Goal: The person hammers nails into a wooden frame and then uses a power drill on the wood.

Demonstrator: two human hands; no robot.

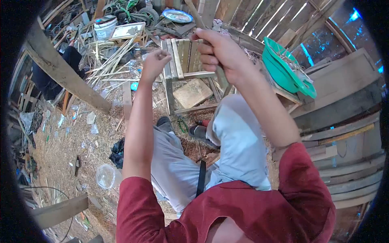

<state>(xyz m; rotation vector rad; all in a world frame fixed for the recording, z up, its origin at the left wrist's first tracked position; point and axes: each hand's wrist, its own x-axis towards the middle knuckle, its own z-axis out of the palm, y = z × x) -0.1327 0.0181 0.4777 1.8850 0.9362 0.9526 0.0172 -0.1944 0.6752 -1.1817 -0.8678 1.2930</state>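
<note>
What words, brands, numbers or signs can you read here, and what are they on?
None that I can read.
White bucket: any print is too small and blurred.
Wooden frame, green basin and red shirt: no lettering that I can make out.

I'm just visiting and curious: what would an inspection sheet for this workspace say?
Surface: brown floor strewn with pale shavings.
Job's things: brown wooden stick, gripped; slatted wooden frame ahead.
Clutter: long pale wood strips, clear plastic tub, crumpled black plastic bag.
Hands: right hand closed around the stick; left hand loosely curled near the frame, contents unclear.
Cables: thin black cable curving at the view's lower left.
Surroundings: gapped wood-plank wall, green plastic basin, white plastic bucket.
</note>
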